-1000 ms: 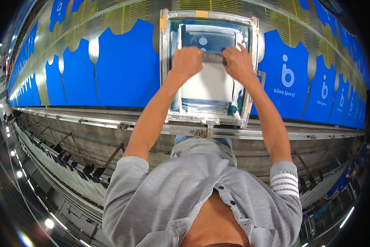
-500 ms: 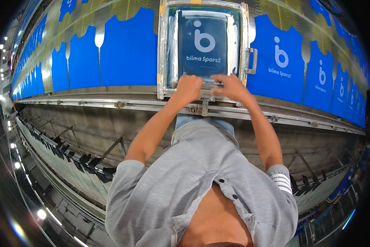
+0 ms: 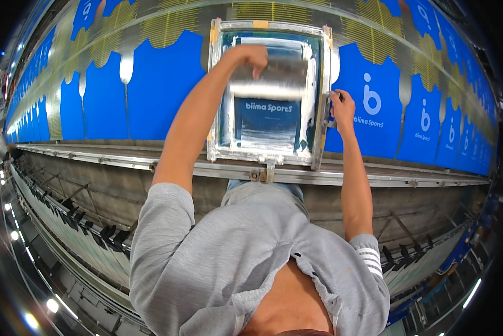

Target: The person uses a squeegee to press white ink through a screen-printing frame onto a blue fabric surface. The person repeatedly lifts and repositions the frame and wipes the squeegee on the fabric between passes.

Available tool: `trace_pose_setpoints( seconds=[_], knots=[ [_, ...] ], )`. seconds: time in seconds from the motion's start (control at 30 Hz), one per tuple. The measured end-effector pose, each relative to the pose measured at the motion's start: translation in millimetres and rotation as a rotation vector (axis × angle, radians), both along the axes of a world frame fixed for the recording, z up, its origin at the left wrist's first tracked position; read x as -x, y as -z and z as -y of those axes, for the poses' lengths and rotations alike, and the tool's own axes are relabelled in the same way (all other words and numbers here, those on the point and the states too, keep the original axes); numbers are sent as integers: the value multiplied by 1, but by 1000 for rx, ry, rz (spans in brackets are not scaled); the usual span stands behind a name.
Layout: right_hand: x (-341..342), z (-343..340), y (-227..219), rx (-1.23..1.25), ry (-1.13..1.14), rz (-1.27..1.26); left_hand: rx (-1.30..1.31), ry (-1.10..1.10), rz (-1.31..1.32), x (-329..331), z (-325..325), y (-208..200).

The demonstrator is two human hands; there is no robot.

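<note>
My left hand [image 3: 250, 57] is closed on the left end of a wide grey squeegee [image 3: 288, 71], which is smeared by motion. The squeegee lies across the upper half of a screen printing frame [image 3: 212, 115], with a band of white ink [image 3: 262, 91] along its near side. A letter-like design shows in the mesh below that band; its top is hidden. My right hand [image 3: 344, 109] is closed around the handle [image 3: 328, 116] on the frame's right side. Under and beside the frame lie blue fabric pieces [image 3: 164, 92].
Blue pieces with white prints [image 3: 372, 129] continue to the right; plain ones run left. Yellow-striped patches [image 3: 178, 25] show between the fabric pieces. A metal rail [image 3: 206, 168] runs along the table's near edge, close to my waist.
My left hand has moved up the screen with the squeegee, spreading a white ink band. My right hand has left the near frame edge and taken hold of the side handle.
</note>
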State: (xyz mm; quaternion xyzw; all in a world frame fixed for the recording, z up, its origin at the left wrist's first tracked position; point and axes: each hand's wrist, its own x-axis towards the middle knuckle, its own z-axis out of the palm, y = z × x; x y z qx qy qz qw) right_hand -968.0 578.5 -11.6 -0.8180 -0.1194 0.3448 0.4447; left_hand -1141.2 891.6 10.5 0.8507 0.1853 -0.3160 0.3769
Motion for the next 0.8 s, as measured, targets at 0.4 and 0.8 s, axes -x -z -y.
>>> trace_pose_setpoints(
  seconds=[0.4,0.8],
  knots=[
    [-8,-1,-10,15,-1,51,-586,-377,519,71,151,-18],
    [31,-13,24,-126,143,375,-546,-408,637,210,258,-39]
  ],
)
